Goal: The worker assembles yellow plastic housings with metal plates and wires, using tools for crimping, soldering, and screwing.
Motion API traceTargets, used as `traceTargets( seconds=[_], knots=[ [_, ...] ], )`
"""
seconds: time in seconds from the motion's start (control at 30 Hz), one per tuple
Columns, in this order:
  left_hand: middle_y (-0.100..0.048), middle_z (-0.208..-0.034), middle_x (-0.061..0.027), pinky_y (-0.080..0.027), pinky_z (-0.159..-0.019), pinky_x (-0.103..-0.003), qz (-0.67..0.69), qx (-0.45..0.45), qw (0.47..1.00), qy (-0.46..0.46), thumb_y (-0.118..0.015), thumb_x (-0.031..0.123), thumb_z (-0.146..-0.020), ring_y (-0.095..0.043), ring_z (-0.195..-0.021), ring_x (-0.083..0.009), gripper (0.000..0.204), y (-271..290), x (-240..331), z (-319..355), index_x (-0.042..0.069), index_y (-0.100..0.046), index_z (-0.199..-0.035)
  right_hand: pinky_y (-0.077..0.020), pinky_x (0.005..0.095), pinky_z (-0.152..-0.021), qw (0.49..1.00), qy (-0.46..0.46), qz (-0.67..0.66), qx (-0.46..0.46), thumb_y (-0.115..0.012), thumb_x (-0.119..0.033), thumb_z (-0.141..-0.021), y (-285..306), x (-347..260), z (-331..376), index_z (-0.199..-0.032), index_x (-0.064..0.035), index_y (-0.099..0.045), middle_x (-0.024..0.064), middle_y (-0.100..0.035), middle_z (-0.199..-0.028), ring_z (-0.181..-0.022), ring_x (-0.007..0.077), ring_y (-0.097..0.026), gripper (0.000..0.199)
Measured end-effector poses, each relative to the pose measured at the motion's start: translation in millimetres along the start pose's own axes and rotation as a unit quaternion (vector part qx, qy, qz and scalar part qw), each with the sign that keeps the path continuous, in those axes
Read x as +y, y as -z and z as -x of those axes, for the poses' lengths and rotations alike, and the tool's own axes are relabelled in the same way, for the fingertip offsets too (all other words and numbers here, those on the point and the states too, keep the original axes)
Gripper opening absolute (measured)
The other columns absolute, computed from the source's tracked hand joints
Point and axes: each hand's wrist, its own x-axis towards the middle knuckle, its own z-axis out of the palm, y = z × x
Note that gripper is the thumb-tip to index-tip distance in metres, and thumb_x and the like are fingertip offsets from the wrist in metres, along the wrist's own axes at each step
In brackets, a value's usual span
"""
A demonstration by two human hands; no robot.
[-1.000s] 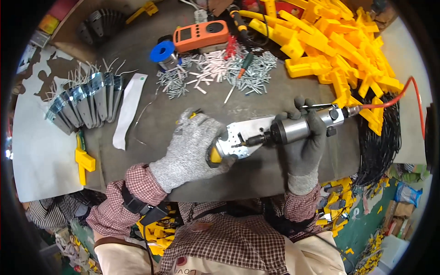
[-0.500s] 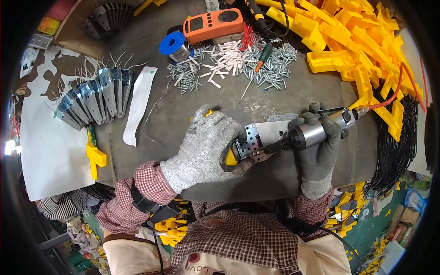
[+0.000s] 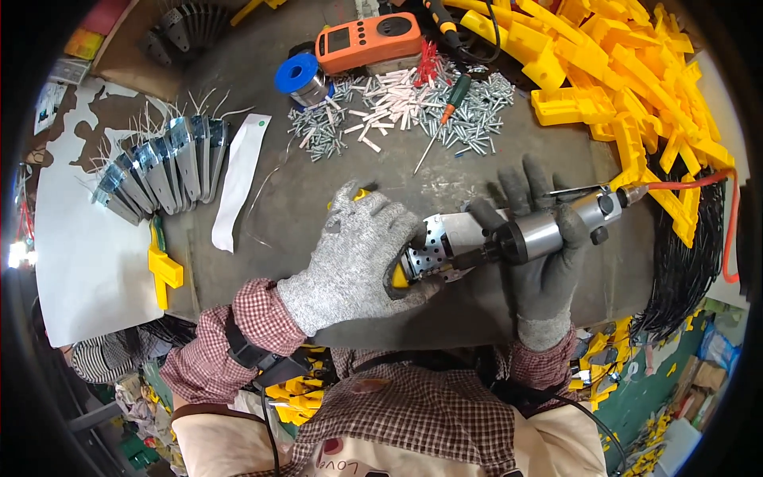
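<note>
My left hand (image 3: pixel 350 258), in a grey knit glove, is closed around a yellow plastic housing (image 3: pixel 400 275), most of it hidden by the fingers. A perforated metal plate (image 3: pixel 434 238) with a smooth silvery arm extends from the housing toward the right. My right hand (image 3: pixel 548 290), in a dark-palmed glove, supports a silver air screwdriver (image 3: pixel 544 235) across the palm and thumb, several fingers stretched out beyond it. The screwdriver's dark nose points left at the perforated plate's lower edge; I cannot tell whether its tip touches a screw.
Screws (image 3: pixel 477 119), pink-white sleeves (image 3: pixel 397 99) and a hand screwdriver (image 3: pixel 453 103) lie ahead, near an orange meter (image 3: pixel 369 41) and a solder spool (image 3: pixel 302 78). Yellow housings (image 3: pixel 620 71) are heaped far right, beside a red air hose (image 3: pixel 691 183). Metal blades with wires (image 3: pixel 171 159) stand left.
The fingers of my right hand have straightened and spread away from the air screwdriver. The red hose has dropped lower at the right. My left hand stays in place.
</note>
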Motion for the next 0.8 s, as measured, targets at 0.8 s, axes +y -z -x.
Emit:
traceTargets(
  seconds=[0.8],
  knots=[
    [-0.057,-0.082,-0.0091,-0.040,-0.106,-0.055,0.024,0.084,0.995,0.038,-0.070,0.012,-0.067,-0.057,-0.086,-0.0357,0.021,-10.7,7.2,-6.8,0.011,-0.058,-0.085,-0.0390,0.0733,-0.108,0.996,0.075,0.032,-0.030,-0.057,-0.014,-0.095,-19.2,4.5,-1.7,-0.147,-0.0129,-0.034,0.0183,-0.042,-0.151,-0.145,0.0388,-0.037,0.057]
  ],
)
